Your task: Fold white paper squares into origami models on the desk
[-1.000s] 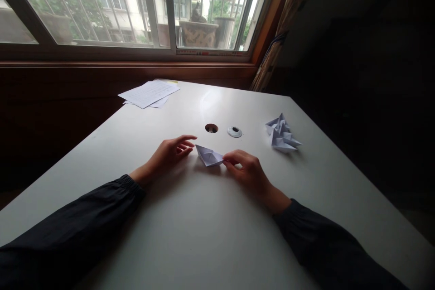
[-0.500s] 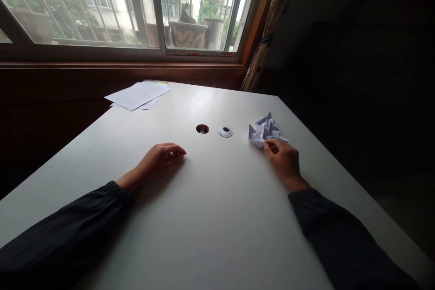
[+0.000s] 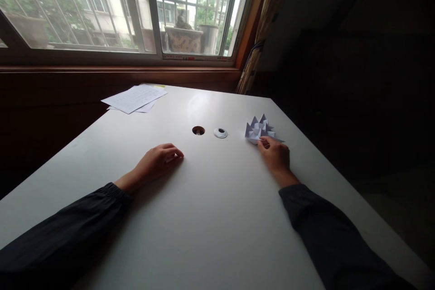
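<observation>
Resting the right hand (image 3: pixel 275 157) against the near edge of a cluster of white folded-paper boats (image 3: pixel 258 129), a person curls the fingers (image 3: pixel 263 143) down onto the paper. The thumb is out of sight, so whether they pinch or merely touch cannot be told. The cluster lies just ahead of that hand and slightly toward the person's left, its long axis running roughly across the table, with a thin paper point reaching out to the right above the knuckles. The right hand is much the nearer; the left hand (image 3: pixel 158 161) lies well apart, loosely curled on the surface, with a pale sliver at its fingers that is too small to identify. Dark gathered sleeves (image 3: pixel 326 231) cover both forearms on the white tabletop (image 3: pixel 217 231). Beyond the hands, a round cable hole (image 3: pixel 198 130) and a white ring grommet (image 3: pixel 220 133) sit between them, farther out. Loose printed sheets of paper (image 3: pixel 134 99) lie near the far edge, below a barred window (image 3: pixel 84 9) and a tan curtain (image 3: pixel 261 22).
</observation>
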Available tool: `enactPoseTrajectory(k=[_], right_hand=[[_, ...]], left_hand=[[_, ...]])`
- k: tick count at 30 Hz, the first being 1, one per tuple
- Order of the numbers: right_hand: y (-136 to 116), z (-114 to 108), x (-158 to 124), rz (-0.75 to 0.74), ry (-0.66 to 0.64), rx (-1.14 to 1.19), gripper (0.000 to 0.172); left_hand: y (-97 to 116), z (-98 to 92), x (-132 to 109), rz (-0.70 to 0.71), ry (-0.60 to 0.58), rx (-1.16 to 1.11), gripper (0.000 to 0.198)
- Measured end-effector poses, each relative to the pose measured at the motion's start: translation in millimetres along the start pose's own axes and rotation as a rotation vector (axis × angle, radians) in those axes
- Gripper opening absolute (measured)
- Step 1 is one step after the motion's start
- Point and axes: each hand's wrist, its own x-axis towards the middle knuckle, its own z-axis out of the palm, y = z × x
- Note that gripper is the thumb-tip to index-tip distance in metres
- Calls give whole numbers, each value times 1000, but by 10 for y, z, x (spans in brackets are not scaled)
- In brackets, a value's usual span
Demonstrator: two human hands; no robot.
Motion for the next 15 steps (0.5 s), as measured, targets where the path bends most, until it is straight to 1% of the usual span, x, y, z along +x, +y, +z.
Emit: enactPoseTrajectory(k=[2,4,7,10,12,14,15], right_hand=[[-60,-53,-27,0,17,-18,28],[-153,-111,-64,-33,45,-13,28],[-394,-204,-153,-166,43,93,24],[-762,-281,-273,-360,-63,280,22],[-1036,-310,-352,-447,-135,343,25],[-1279,-309,-420,-496,-212,333,37],[-1376,-296,-450,-526,-264,299,48]], left_hand=[[31,-22,-25,1,-4,8,27],[47,-38,-32,4,-8,16,28],[59,-48,-33,11,-10,32,29],[86,-58,-47,33,-9,82,30],[119,-74,-65,60,-6,134,29],[158,-92,-89,109,-22,175,33],[176,-99,-101,141,-41,189,42]])
